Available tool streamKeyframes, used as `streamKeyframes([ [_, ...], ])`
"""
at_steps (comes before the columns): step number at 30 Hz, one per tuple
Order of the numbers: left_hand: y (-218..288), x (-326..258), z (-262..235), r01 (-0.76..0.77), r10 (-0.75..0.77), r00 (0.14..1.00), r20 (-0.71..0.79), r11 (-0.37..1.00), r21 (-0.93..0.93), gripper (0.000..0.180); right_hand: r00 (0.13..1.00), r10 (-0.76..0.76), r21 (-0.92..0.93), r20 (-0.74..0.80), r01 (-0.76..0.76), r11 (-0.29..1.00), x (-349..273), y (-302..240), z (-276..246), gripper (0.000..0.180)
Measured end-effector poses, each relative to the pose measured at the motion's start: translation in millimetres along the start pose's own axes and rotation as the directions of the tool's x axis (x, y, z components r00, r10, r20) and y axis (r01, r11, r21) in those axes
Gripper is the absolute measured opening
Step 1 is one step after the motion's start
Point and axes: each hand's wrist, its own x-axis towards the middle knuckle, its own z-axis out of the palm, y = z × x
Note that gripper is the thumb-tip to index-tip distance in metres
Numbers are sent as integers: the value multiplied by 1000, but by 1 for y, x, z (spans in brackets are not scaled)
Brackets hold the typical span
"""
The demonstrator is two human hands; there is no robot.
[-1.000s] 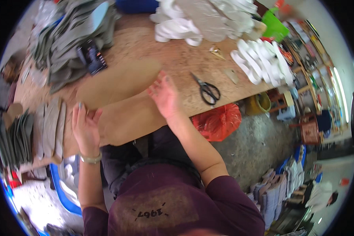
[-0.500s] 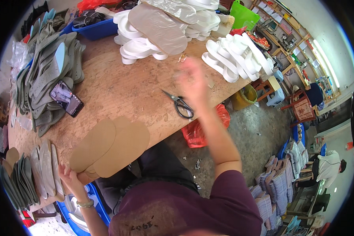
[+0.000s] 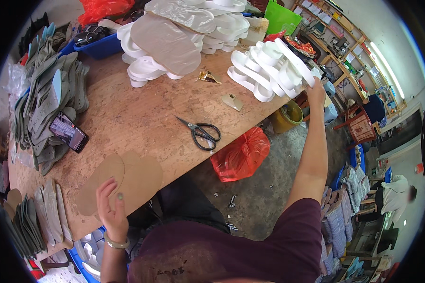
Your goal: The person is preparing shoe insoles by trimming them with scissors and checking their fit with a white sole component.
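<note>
Some brown sole-shaped sheets point(image 3: 142, 181) lie on the desk point(image 3: 137, 108), beneath and beyond your left hand point(image 3: 113, 214), its fingers apart. White bands point(image 3: 295, 62) are at your right hand point(image 3: 316, 92); whether its fingers clamp one is unclear.

Left hand point(image 3: 113, 216): fingers point(image 3: 107, 186) extended, thumb point(image 3: 120, 200) apart. Right hand point(image 3: 316, 93): well forward and right of the left hand, right arm point(image 3: 311, 155) outstretched.

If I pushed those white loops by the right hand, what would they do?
The white loops might slide apart, since they lie loosely overlapped. They'd probably feel light for their size, because their middles look open.
</note>
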Motion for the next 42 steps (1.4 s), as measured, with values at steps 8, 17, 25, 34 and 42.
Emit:
streamKeyframes([
  [8, 157, 65, 48, -13, 534, 704, 468, 669, -744, 25, 926, 304, 603, 222, -376, 704, 15, -17, -35, 31],
  [17, 220, 62, 1, 431, 636, 433, 639, 477, -766, 21, 836, -345, 671, 426, -548, -500, -102, -143, -96, 52],
  [25, 177, 13, -14, 182, 735, 591, 333, 280, -943, 28, 675, -554, 230, 487, -711, -664, -304, -319, -99, 61],
  [34, 56, -38, -86, -378, 395, 915, 85, 910, -168, 72, 475, -754, 21, 454, -852, -524, -403, -422, -134, 66],
  [42, -25, -95, -59, 234, -205, 972, 118, 761, -605, 74, 304, -798, 258, 521, -947, -192, -438, -455, -169, 66],
])
